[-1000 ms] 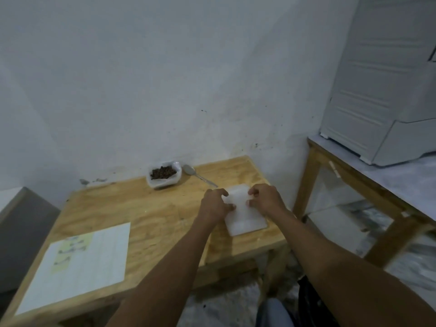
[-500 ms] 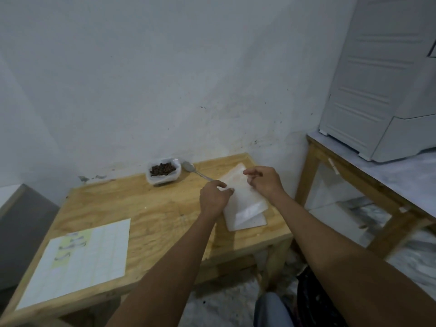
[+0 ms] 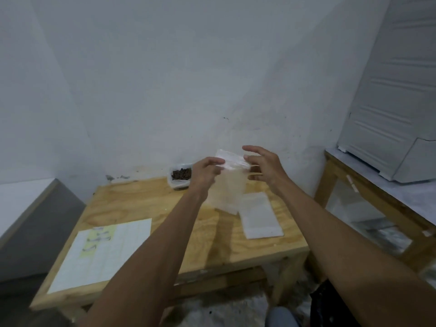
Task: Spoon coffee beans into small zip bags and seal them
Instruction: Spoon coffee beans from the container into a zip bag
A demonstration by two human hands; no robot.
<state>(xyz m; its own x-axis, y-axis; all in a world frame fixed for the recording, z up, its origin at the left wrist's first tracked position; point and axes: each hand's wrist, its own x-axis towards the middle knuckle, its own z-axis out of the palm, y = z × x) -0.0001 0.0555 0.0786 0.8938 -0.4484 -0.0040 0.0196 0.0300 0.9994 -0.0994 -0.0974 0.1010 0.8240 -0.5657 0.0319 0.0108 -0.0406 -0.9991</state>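
The head view looks down along my two bare forearms to a wooden tabletop standing against a white wall. My left hand holds a clear zip bag up in the air above the tabletop; the thumb and fingers of this hand are curled and pinch the bag at its top left corner. My right hand is at the top right corner of the same bag. Its fingers are spread and only loosely bent, and motion blur does not let me tell if they really pinch the plastic or only touch it. The bag hangs downward from its top strip, and it looks empty; I see no beans inside it.

Behind my left hand, near the wall, a small clear plastic container stands on the tabletop, and dark coffee beans lie inside it. Under my right forearm a flat stack of white zip bags lies on the tabletop, near its right edge. At the front left of the tabletop lies a sheet of gridded paper with a yellow part and some dark marks. To the right stands another wooden table with a grey machine on it.
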